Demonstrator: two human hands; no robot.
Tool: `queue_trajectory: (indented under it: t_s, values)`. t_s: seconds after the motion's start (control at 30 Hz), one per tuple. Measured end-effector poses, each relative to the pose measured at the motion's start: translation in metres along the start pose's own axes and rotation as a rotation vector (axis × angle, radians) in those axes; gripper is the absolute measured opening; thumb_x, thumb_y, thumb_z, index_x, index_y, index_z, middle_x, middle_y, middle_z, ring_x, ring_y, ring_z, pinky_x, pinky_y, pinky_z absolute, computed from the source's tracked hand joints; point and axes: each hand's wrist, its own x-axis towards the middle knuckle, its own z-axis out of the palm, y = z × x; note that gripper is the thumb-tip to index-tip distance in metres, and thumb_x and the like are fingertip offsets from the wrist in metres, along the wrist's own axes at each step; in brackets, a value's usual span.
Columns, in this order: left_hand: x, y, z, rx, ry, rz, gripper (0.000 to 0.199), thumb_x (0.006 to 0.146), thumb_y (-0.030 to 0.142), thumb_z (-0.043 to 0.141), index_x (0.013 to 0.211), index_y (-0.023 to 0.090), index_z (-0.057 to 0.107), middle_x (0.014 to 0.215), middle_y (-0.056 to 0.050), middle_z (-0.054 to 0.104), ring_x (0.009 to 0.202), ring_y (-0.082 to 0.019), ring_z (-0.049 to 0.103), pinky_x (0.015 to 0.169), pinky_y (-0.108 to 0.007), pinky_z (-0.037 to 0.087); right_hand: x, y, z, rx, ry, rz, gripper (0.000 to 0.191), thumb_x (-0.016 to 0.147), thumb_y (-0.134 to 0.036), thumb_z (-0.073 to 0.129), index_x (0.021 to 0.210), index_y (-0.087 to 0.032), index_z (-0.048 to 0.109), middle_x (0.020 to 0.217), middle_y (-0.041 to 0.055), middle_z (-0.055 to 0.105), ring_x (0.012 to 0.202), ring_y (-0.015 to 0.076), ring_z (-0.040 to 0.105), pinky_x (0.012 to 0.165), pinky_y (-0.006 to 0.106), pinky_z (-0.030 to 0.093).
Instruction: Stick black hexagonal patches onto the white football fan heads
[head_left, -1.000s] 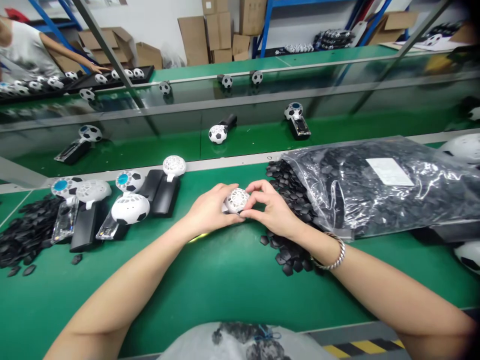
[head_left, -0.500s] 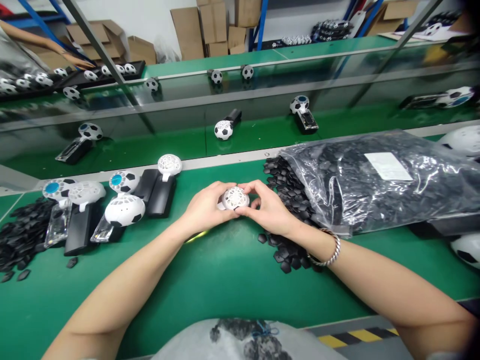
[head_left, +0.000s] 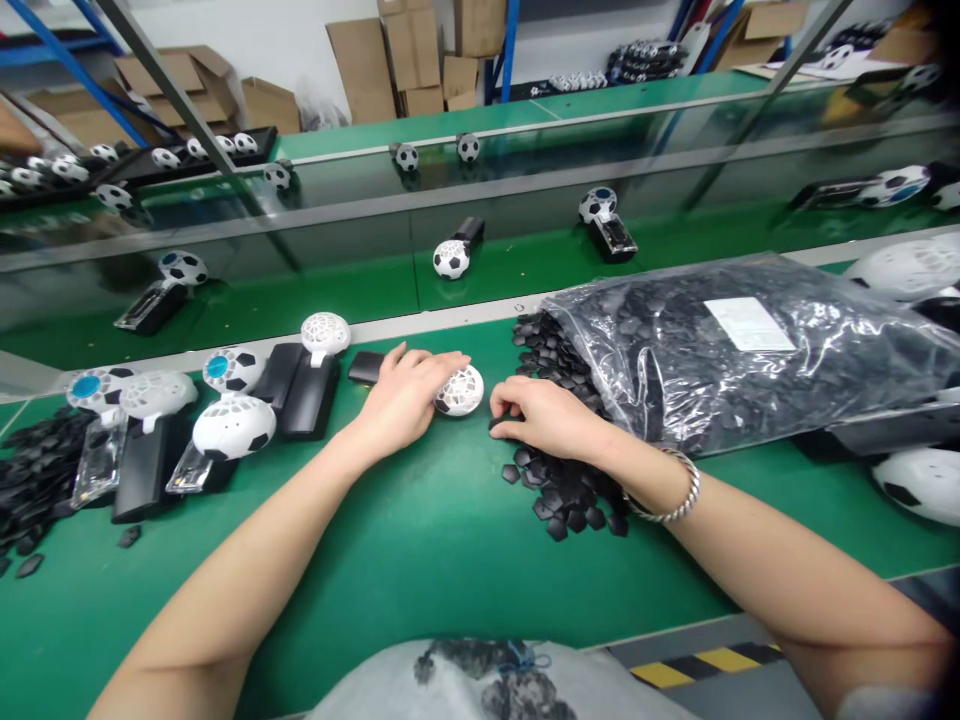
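Note:
A white football-patterned unit [head_left: 460, 391] with a lattice top lies on the green table, its black handle [head_left: 364, 367] pointing left. Across it rests my left hand [head_left: 409, 395], palm down, the fingers reaching onto the ball part. Just right of the ball is my right hand [head_left: 536, 415], its thumb and index finger pinched on a small black piece [head_left: 496, 424], mostly covered by the fingertips. Beside and below this hand spreads a pile of black pentagon pieces [head_left: 574, 495], spilling from a clear plastic bag [head_left: 675, 370].
Several ball units with handles [head_left: 234, 427] stand at the left, beside another black pile [head_left: 45, 470]. More units, one at the centre [head_left: 451, 259], lie on the green strip behind a metal rail [head_left: 405, 326]. Large white ball parts [head_left: 919, 485] are at the right edge.
My right hand has left the ball and moved slightly right and down, now pinching a black piece. The unit is lower, its handle visible, with my left hand flatter over it.

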Motion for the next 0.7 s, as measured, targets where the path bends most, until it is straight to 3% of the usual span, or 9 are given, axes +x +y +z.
queue_trajectory:
  t_s: [0.13,0.37,0.47,0.57,0.7]
  values:
    - [-0.001,-0.003,0.003,-0.023,0.012,0.028,0.069,0.064,-0.003,0.035,0.127,0.026,0.04,0.13,0.0,0.05,0.115,-0.019,0.043,0.106,-0.049,0.016,-0.001,-0.002,-0.011,0.181,-0.02,-0.065,0.003,0.073,-0.016,0.063,0.074,-0.018,0.061,0.065,-0.0036,0.06,0.06,0.0093,0.054,0.059,0.021,0.042]
    - [-0.004,-0.001,0.003,-0.105,0.0,0.049,0.069,0.065,0.0,0.041,0.129,0.027,0.038,0.13,0.0,0.049,0.118,-0.019,0.04,0.108,-0.048,0.012,-0.004,-0.006,-0.015,0.111,0.143,-0.33,0.019,0.085,-0.015,0.049,0.09,-0.02,0.067,0.084,0.0031,0.061,0.08,0.0128,0.055,0.074,0.025,0.044]
    - [-0.004,0.002,0.001,-0.164,-0.033,0.044,0.067,0.069,0.019,0.057,0.131,0.025,0.034,0.131,-0.003,0.047,0.12,-0.024,0.038,0.109,-0.05,0.008,-0.004,-0.005,-0.009,-0.034,0.188,-0.438,0.028,0.088,-0.014,0.039,0.096,-0.019,0.065,0.086,0.006,0.059,0.082,0.0154,0.051,0.073,0.028,0.042]
    - [-0.002,0.004,0.001,-0.209,-0.022,0.007,0.074,0.066,0.045,0.065,0.13,0.022,0.036,0.125,-0.007,0.052,0.119,-0.027,0.039,0.108,-0.051,0.009,-0.001,-0.006,-0.005,-0.156,0.215,-0.5,0.024,0.089,-0.016,0.038,0.098,-0.014,0.061,0.087,0.008,0.06,0.08,0.0176,0.049,0.072,0.032,0.04]
    - [0.0,0.008,0.005,-0.208,0.038,-0.031,0.071,0.066,0.055,0.063,0.124,0.02,0.044,0.118,-0.007,0.056,0.114,-0.026,0.044,0.108,-0.05,0.011,0.004,-0.007,-0.002,-0.095,0.226,-0.486,0.01,0.087,-0.017,0.045,0.084,-0.014,0.054,0.077,0.0047,0.059,0.072,0.0161,0.049,0.068,0.031,0.04]
